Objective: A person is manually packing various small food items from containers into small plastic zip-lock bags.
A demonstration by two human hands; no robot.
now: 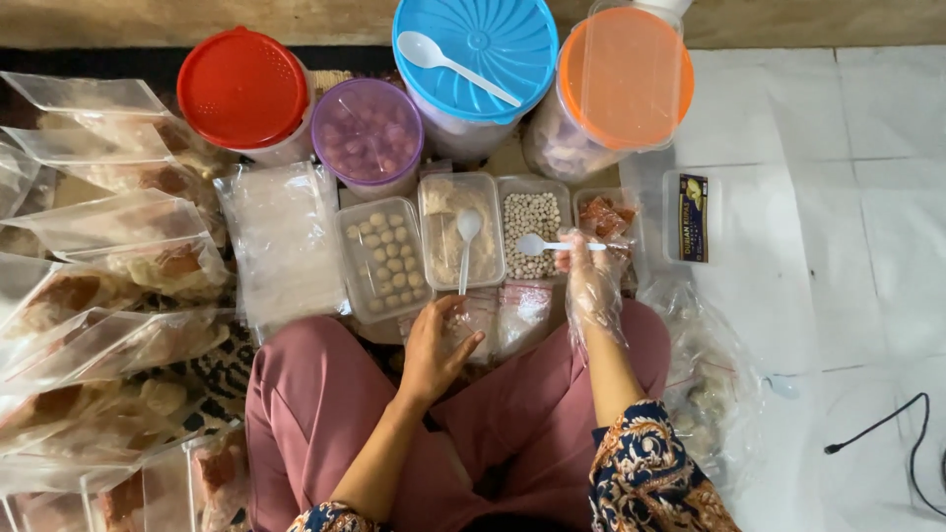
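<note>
My left hand (434,347) is bare and grips a small clear plastic bag (471,313) just in front of my knees. My right hand (589,276), inside a thin clear plastic glove, holds the handle of a white plastic spoon (540,244) whose bowl lies over a clear tub of small pale beads (532,232). Beside it, another white spoon (467,236) rests in a tub of beige powder (445,197). A tub of round pale balls (384,258) sits to the left, and a tub with orange-red pieces (603,213) to the right.
Behind the tubs stand jars with red (242,89), purple (367,130), blue (477,41) and orange (625,77) lids; a white spoon lies on the blue one. Several filled clear bags (108,276) pile up at left. A small labelled box (692,217) and a black cable (887,424) lie right.
</note>
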